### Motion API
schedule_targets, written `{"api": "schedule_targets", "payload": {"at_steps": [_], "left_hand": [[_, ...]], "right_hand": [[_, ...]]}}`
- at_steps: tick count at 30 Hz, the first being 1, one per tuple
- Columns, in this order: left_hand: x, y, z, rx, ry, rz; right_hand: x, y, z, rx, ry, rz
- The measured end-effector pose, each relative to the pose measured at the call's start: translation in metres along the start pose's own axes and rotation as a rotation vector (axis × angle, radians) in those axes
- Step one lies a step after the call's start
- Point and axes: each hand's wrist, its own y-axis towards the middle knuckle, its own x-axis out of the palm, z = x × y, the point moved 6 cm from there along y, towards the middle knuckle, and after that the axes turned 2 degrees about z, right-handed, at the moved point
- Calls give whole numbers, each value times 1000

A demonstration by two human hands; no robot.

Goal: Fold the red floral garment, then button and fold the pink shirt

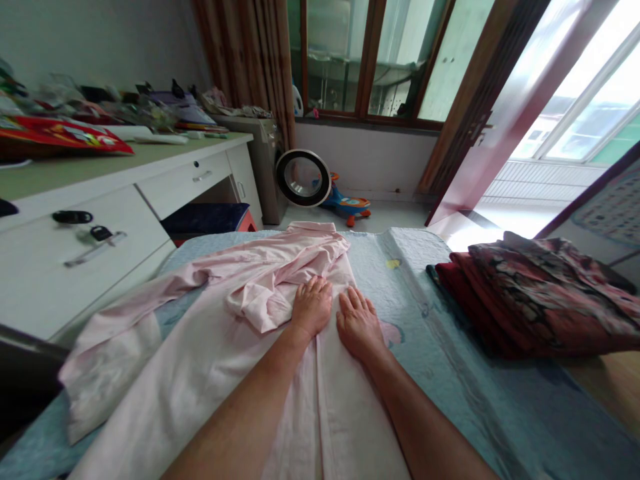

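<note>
A long pale pink shirt (200, 347) lies spread over the light blue bed cover, its collar at the far end. One sleeve stretches out to the left and hangs toward the near left edge; the other is bunched across the upper body of the garment. My left hand (313, 305) rests flat on the cloth beside the bunched sleeve, fingers stretched forward. Just to its right, my right hand (360, 321) presses flat near the shirt's right edge, fingers extended. Neither hand grips anything.
Folded dark red patterned fabric (545, 293) is stacked at the right on the blue cover (425, 373). A white desk (100, 247) with cluttered top stands left. Beyond the bed are a washing machine with its round door (303, 177) open and a blue ride-on toy (350, 203).
</note>
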Motion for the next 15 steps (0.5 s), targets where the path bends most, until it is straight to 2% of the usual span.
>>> {"api": "schedule_targets", "payload": {"at_steps": [3,6,9,11,13,15], "left_hand": [[-1,0,1,-15,-12,2],[0,1,1,-24,-20,3],[0,3,-2,-44,-43,-1],[-3,5,-4,-56,-86,11],[-8,7,-7,-66,-142,46],[-12,8,-9,-79,-181,90]], "right_hand": [[1,-2,0,-6,-9,-12],[-10,2,-2,-38,-38,-10],[-24,20,-2,-76,-65,-101],[-30,38,1,-33,-72,-170],[-33,55,5,42,-64,-134],[-32,66,6,77,-19,-9]]}}
